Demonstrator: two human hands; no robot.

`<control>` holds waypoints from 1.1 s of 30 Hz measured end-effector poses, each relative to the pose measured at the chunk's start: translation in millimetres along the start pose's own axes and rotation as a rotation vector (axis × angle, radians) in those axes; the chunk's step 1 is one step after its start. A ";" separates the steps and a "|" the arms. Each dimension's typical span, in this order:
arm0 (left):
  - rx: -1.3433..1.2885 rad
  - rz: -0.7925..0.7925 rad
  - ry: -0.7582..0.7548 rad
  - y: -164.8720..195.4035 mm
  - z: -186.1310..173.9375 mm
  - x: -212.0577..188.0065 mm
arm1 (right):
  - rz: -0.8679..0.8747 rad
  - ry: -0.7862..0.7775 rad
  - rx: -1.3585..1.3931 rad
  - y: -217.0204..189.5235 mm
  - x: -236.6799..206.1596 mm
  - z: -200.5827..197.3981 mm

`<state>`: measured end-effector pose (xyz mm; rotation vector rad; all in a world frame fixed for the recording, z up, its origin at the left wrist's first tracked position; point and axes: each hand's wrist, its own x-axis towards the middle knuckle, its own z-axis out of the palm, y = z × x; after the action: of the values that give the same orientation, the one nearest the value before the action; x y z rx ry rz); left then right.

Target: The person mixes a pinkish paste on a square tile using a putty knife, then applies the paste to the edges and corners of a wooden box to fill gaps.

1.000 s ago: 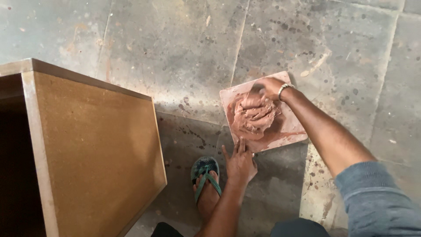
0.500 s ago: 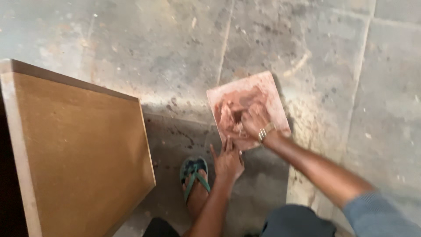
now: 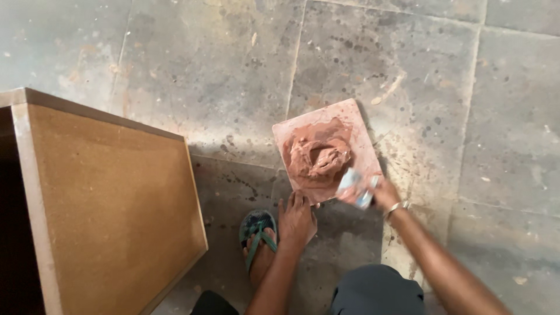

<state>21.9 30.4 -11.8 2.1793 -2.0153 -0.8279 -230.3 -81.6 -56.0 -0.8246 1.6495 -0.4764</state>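
Left hand (image 3: 296, 219) is laid flat, fingers spread, on the tile's (image 3: 356, 125) near edge; right hand (image 3: 379, 192) is closed on a blurred pale scraper (image 3: 353, 185) at its corner, bare floor (image 3: 496, 116) beyond.

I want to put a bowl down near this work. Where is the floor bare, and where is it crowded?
Bare floor lies beyond the square tile, and to its right. It is crowded at the tile's near edge: left hand, right hand with a pale tool, sandalled foot, wooden board.

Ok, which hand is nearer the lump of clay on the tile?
Right. The right hand is at the tile's near right edge, beside the clay lump, holding a small pale blurred object. The left hand rests at the tile's near edge, farther off.
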 end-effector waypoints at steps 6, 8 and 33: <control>0.023 0.028 0.035 -1.6 -0.7 2.8 | 0.190 0.105 0.419 19.1 -41.7 77.7; 0.000 -0.018 -0.087 -0.4 -0.8 6.1 | 0.148 0.162 0.529 5.0 -37.8 98.6; 0.004 -0.083 -0.080 11.1 -4.3 9.2 | -0.392 -0.417 -1.690 -199.1 25.6 92.5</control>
<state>13.6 18.8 -6.9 2.2814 -1.9745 -0.9360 -91.3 -222.2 42.8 -2.2585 1.1958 1.0004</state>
